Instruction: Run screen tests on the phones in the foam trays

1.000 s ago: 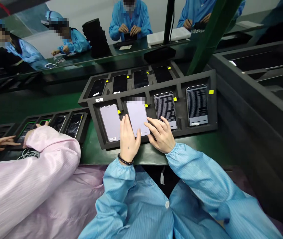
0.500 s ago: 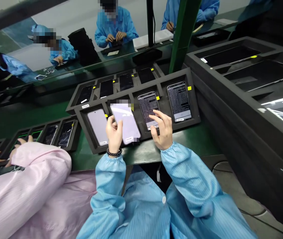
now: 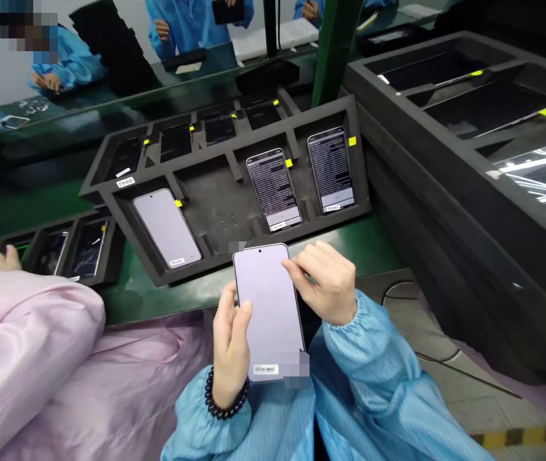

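Observation:
Upright in front of my body is a smartphone (image 3: 270, 301) with a plain pale lilac screen and a small barcode label near its bottom. My left hand (image 3: 232, 336) grips it by the left edge, thumb over the front. At its upper right edge, my right hand (image 3: 328, 282) has its fingers curled in a pinch; whatever may be between them is hidden. Behind the phone, a black foam tray (image 3: 215, 208) has one vacant compartment. To its left lies another phone with a pale screen (image 3: 167, 227); to its right are two phones showing dark text screens (image 3: 273, 189).
Farther back, another tray row (image 3: 150, 157) holds several dark-screened phones. A large black foam tray stack (image 3: 388, 150) rises at the right. On the left, a co-worker's pink sleeve (image 3: 37, 314) lies near another phone tray (image 3: 109, 256). A green post (image 3: 330, 57) stands behind.
The pale-screened phone has come out of its tray compartment toward my body in my left hand. My right hand has moved from above the text-screen phone to this phone's upper right edge, fingers curling.

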Available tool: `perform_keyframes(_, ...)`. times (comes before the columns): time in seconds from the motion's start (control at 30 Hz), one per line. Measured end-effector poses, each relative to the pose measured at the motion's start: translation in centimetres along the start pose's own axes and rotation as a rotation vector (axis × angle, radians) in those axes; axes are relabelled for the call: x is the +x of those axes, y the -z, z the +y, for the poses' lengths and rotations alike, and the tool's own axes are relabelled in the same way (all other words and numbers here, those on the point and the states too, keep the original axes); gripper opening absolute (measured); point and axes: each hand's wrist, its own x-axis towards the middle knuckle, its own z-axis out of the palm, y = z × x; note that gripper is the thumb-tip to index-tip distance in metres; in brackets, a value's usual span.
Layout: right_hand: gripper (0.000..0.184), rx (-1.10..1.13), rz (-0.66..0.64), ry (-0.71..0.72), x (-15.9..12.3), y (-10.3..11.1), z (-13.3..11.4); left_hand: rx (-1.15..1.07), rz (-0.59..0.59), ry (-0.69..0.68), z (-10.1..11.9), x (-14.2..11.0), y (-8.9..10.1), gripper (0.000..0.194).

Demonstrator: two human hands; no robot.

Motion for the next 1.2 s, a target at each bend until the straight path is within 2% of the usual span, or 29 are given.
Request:
perform_keyframes(0.13,0.034,0.208,0.079,0.183,-1.2,0.8,-0.6,-0.028,-0.059,0.010,0.8,-0.6,0.1,0.030)
perform_keyframes(0.27,0.038,0.226,0.105,0.261,-2.1,1.8,-1.6,-0.047,-0.091,-0.023,1.6,-1.2,0.4,0.026)
perform_keyframes(0.4,0.040,0.268,0.162,0.277,-1.8,2.2,-2.6,-0.081,-0.130,-0.029,2.0,-1.9,0.7,0.024)
perform_keyframes(0.6,0.042,0.318,0.232,0.254,-1.0,2.0,-3.4,-0.180,-0.173,0.040,2.0,-2.7,0.9,0.025)
perform_keyframes(0.83,0.041,0.342,0.214,0.260,-1.4,2.2,-3.5,-0.173,-0.179,0.063,1.9,-2.6,1.2,0.027)
perform_keyframes(0.97,0.038,0.226,0.168,0.223,-1.1,2.1,-2.6,-0.043,-0.194,0.035,0.9,-1.4,0.6,0.030)
perform_keyframes(1.1,0.033,0.123,0.011,0.184,0.0,1.0,-1.2,0.133,-0.297,0.019,-1.0,0.0,-0.2,0.034)
perform_keyframes(1.2,0.028,0.129,-0.024,0.083,0.5,0.2,-0.4,0.126,-0.386,0.089,-2.0,0.3,-0.4,0.035)
